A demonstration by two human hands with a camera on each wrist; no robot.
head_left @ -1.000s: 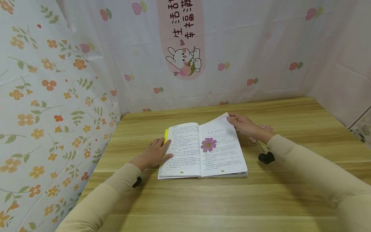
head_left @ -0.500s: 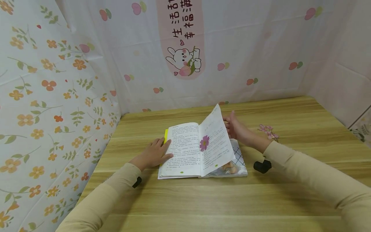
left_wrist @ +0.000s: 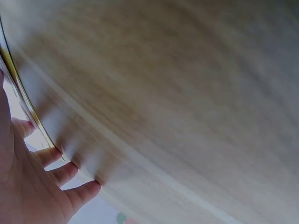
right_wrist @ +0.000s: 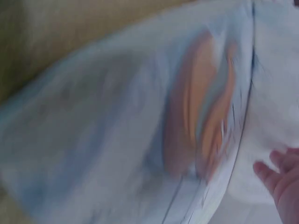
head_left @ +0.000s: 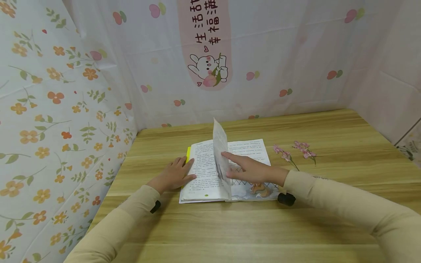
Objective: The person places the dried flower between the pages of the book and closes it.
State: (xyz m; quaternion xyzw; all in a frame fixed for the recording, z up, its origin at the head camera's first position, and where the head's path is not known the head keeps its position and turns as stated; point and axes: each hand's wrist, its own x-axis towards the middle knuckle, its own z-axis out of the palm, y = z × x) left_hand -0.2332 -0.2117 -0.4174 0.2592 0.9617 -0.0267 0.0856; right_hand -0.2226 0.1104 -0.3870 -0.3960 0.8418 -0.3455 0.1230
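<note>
Against right hand (head_left: 251, 169): page (head_left: 219, 149) (raised).

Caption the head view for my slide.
Left hand at an open book, right hand at a raised page, pink flowers nearby.

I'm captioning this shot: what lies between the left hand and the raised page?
In the head view, the printed left page lies between the left hand and the raised page.
</note>
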